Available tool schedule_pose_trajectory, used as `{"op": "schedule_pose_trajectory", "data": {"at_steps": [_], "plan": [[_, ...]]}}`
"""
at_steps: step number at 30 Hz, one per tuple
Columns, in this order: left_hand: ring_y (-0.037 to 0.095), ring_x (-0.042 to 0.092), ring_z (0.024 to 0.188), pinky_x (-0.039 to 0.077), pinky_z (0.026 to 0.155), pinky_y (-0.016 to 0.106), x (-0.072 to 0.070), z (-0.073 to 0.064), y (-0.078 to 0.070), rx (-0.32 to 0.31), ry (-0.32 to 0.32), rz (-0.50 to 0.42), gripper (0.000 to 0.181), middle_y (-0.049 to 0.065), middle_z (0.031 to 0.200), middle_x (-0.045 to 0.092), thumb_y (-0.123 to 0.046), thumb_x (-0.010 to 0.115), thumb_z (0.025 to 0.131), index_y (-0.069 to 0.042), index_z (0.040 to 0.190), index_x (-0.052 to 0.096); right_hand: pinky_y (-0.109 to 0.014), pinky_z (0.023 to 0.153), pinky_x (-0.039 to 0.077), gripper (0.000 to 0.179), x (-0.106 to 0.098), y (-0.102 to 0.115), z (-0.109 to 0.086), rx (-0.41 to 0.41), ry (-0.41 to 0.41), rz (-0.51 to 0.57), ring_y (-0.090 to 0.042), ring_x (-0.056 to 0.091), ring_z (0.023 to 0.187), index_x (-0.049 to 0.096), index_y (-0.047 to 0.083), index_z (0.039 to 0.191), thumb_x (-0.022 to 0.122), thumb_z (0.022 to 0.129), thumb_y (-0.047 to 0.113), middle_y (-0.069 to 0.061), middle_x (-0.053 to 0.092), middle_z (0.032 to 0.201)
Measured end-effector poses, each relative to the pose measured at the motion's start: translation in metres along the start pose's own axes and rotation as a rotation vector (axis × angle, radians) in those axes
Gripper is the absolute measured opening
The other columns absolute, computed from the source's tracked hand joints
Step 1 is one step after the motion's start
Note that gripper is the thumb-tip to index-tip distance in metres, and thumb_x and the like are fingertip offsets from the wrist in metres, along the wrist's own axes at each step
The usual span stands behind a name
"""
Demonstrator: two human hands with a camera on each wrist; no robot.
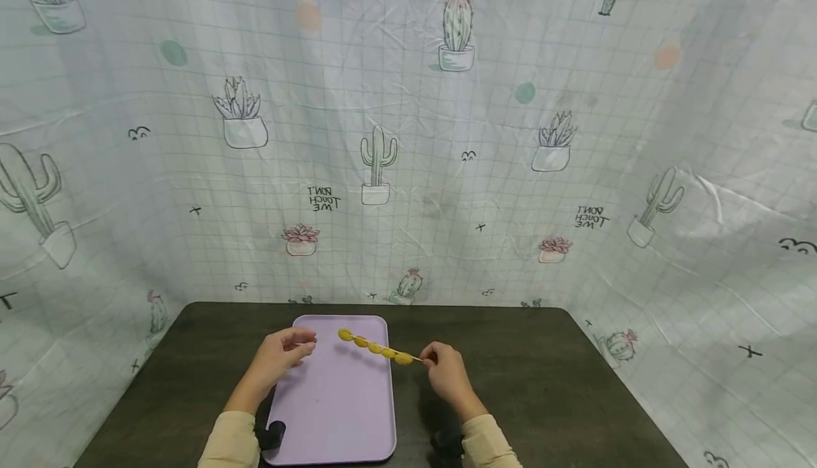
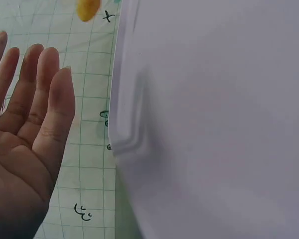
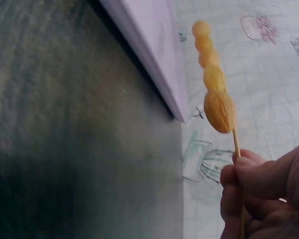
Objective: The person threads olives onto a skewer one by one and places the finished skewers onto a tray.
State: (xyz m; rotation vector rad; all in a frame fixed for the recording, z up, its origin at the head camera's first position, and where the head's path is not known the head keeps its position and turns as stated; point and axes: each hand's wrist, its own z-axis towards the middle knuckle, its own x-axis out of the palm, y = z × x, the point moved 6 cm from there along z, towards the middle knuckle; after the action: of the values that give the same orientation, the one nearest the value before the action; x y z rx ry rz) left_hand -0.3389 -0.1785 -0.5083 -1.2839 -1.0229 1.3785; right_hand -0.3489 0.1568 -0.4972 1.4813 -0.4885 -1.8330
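Note:
My right hand (image 1: 448, 376) pinches the bare end of a thin wooden skewer (image 3: 236, 142) between thumb and fingers. Several yellow oval pieces (image 1: 374, 348) are threaded along it in a row; up close the nearest piece (image 3: 220, 112) looks rough-skinned and golden. In the head view the skewer points left over a lilac tray (image 1: 345, 411), held above it. My left hand (image 1: 274, 360) hovers over the tray's left side with its fingers loosely extended and nothing in them. In the left wrist view its palm and fingers (image 2: 62, 94) are spread beside the tray's edge.
The tray lies on a dark wooden table (image 1: 530, 397), left of its middle. A pale curtain (image 1: 408, 99) printed with cacti hangs behind and along both sides. A black wrist strap (image 1: 271, 435) sits at the left cuff.

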Motion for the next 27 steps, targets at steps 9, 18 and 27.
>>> {"op": "schedule_pose_trajectory", "data": {"at_steps": [9,18,27], "plan": [[0.021,0.068,0.097,0.059,0.081,0.039,-0.004,-0.003,0.008,-0.03,-0.039,0.007,0.031,0.015,0.117,0.071,-0.015,0.068,0.099,0.002,0.124,0.067,-0.041,0.068,0.056,0.016,0.015,0.017,0.001,-0.03,-0.121,-0.129,-0.026,0.066,0.08,0.07,0.003,0.088,0.067,0.088,-0.012,-0.007,0.067,0.085],[0.023,0.067,0.099,0.058,0.084,0.045,-0.002,-0.005,0.007,-0.029,-0.029,-0.003,0.028,0.013,0.115,0.072,-0.012,0.064,0.101,0.003,0.125,0.067,-0.04,0.059,0.052,0.017,0.02,0.03,-0.008,-0.018,-0.17,-0.27,-0.024,0.065,0.07,0.068,0.008,0.084,0.072,0.084,-0.008,-0.005,0.068,0.079],[0.022,0.068,0.098,0.058,0.085,0.045,-0.004,-0.007,0.004,-0.006,-0.017,0.008,0.03,0.015,0.116,0.072,-0.013,0.063,0.102,0.003,0.127,0.065,-0.036,0.05,0.046,0.015,0.025,0.055,-0.012,-0.075,-0.038,-0.459,-0.019,0.06,0.058,0.068,0.014,0.081,0.08,0.082,0.005,0.0,0.066,0.071]]}}
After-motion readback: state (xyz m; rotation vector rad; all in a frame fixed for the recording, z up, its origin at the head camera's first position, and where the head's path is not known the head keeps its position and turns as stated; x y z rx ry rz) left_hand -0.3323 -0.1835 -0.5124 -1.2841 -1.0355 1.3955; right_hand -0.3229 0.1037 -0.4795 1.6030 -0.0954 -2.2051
